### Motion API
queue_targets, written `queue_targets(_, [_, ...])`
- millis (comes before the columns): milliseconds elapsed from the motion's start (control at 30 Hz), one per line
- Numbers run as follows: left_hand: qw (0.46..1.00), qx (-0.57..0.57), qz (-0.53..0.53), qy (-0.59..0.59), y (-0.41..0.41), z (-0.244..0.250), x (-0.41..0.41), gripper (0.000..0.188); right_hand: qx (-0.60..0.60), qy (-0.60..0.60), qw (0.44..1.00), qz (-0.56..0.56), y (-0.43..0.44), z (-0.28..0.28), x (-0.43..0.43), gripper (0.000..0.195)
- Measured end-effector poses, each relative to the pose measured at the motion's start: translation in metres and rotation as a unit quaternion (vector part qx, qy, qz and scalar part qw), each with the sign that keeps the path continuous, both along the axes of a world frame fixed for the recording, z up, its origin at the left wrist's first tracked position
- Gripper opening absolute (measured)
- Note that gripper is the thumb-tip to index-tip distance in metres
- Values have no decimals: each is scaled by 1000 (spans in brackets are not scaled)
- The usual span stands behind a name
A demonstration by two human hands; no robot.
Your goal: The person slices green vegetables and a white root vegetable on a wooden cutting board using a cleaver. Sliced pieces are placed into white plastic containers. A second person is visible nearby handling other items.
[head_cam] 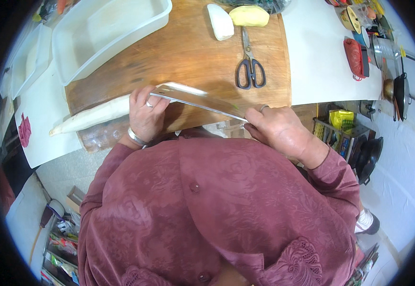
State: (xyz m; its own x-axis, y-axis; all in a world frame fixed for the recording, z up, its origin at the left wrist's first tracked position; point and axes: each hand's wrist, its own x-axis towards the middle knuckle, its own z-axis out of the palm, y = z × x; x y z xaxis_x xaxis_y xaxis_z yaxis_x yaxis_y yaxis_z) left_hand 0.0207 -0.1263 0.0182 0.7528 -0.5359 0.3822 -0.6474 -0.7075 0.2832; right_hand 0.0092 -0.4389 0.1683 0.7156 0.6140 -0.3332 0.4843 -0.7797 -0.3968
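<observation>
A long, pale, peeled root vegetable lies across the near left part of a wooden cutting board. My left hand grips it near its right end, fingers bent over the top. In my right hand is the handle of a kitchen cleaver. Its broad blade slants across the board, the far end touching or very close to my left fingers. White flesh shows along the blade's far side; the blade hides how far the cut goes. Black-handled scissors lie farther back, below a peeled yellow potato and a white vegetable chunk.
A large translucent plastic tub rests on the board's back left, with a smaller tub beside it. A crumpled pink cloth lies on the white tabletop at left. A rack with pans stands at right.
</observation>
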Motion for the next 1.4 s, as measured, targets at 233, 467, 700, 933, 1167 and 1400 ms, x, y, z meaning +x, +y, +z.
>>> queue_targets(233, [1000,4,-3,5,-1,1,2,24,-6,38,999,2,-3,-2,4,19])
queue_targets(467, [1000,-10,-4,7,-2,1,2,27,22,46,999,-1,-1,3,7,20])
queue_targets(700, [1000,-6,3,9,-2,1,1,34,47,22,999,-5,4,-3,8,12])
queue_targets(933, [1000,-18,4,8,-2,2,2,37,40,73,996,-10,9,-28,11,19])
queue_targets(1167, [1000,-18,-4,19,1,9,7,39,17,82,996,-22,37,-66,25,20])
queue_targets(1400, [1000,-18,-3,17,13,18,1,38,-27,108,993,-33,29,-46,26,16])
